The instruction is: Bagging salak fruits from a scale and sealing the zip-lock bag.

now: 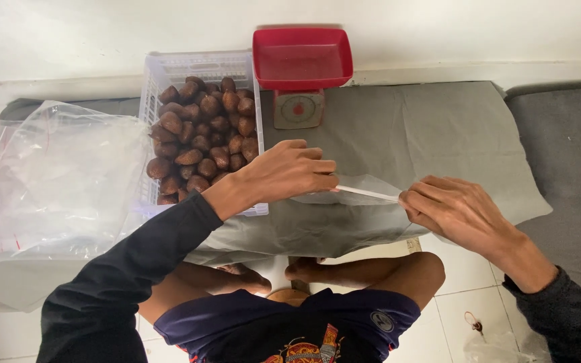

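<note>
over grey cloth | my left hand [290, 171] and right hand [455, 208] pinch a clear bag [364, 195] by its mouth | bag empty, brown fruit [200, 141] in far-left crate [163, 74], red scale [302, 60] bare

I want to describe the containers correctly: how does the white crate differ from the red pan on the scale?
The white crate is slatted with see-through walls; the red pan is solid. The white crate is heaped with brown scaly fruits; the red pan is empty. The crate lies on the grey cloth; the pan sits raised on the scale. Both are rectangular.
</note>
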